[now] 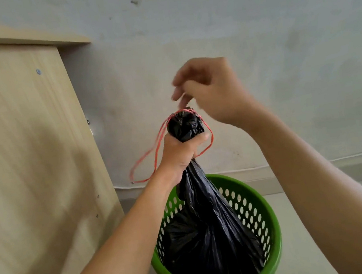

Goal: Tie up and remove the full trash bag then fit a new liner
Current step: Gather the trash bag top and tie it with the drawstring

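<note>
1. One black plastic trash bag (207,232), crinkled and glossy, its bottom in one green round bin (264,215) with oval holes.
2. Left hand (178,153): grip tight round the gathered bag neck.
3. Right hand (213,89) above the neck, blurred, fingers loosely bent; cannot tell its grip.
4. One thin red drawstring (154,154), looped.
5. One wood-grain panel (21,139), left.
</note>
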